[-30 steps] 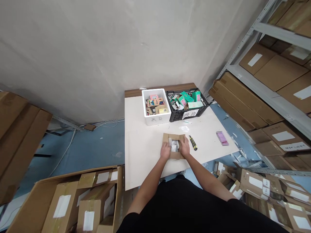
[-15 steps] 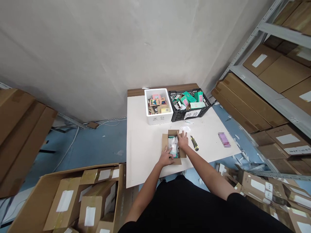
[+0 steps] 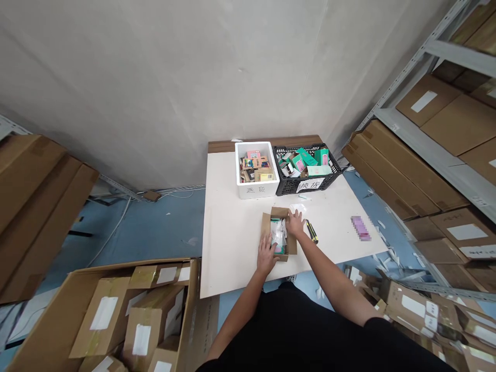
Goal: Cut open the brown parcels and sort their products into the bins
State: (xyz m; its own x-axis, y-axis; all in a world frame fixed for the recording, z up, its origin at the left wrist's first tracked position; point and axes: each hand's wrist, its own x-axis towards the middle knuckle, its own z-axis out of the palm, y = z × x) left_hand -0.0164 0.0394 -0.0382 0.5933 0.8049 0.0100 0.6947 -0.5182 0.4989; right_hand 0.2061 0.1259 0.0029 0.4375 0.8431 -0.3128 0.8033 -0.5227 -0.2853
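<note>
A small opened cardboard box [image 3: 293,247] stands on the white table with its flaps turned outward. In it lie a clear plastic bag [image 3: 278,233] and some green and pink packaging, partly covered by the bag. My left hand [image 3: 266,256] rests on the box's left side near the front, fingers spread and touching the flap and rim. Over at the far right corner of the box, my right hand [image 3: 295,223] lies with its fingers apart against the edge. A yellow and black box cutter [image 3: 312,232] lies just right of my right forearm.
Behind stand a white foam bin [image 3: 257,192] of small boxes and a black crate [image 3: 289,187] of green packages. A blurred purple item [image 3: 360,228] lies on the table [image 3: 228,243] at right. A large carton [image 3: 50,330] of parcels stands front left; loaded shelves [image 3: 449,134] rise at right.
My left hand has shifted forward along the box's left side, and its fingers have straightened. My right hand stays at the far right corner. The view has shifted slightly.
</note>
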